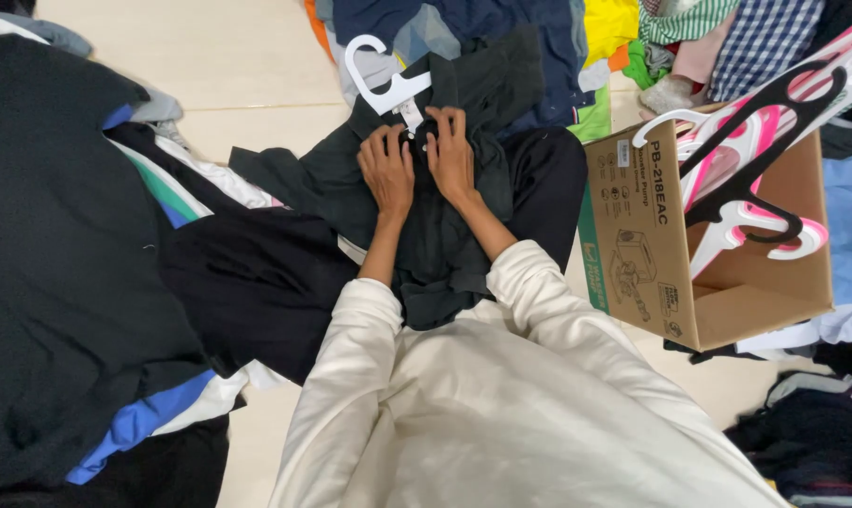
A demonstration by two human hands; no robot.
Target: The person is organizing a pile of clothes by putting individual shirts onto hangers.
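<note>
Head view, looking down at a person seated on the floor (238, 66). The left hand (386, 174) and right hand (451, 155) lie side by side, fingers curled and pressed together onto the collar area of a dark green-black garment (435, 254); each grip pinches the cloth around a small dark spot between the fingertips, possibly a button, though it is too small to tell. The garment's long axis runs from the collar, just beyond the grips, back toward the person's lap, so its neck end points away from the body. A white plastic hanger (388, 85) sits at that far end, touching the collar, its hook pointing up and to the left of the grips; the left hand appears slightly nearer to it. To the right of the grips stands an open cardboard box (652, 254) holding pink, white and black hangers (746, 160). To the left of the grips lies a pile of dark clothes (69, 263).
</note>
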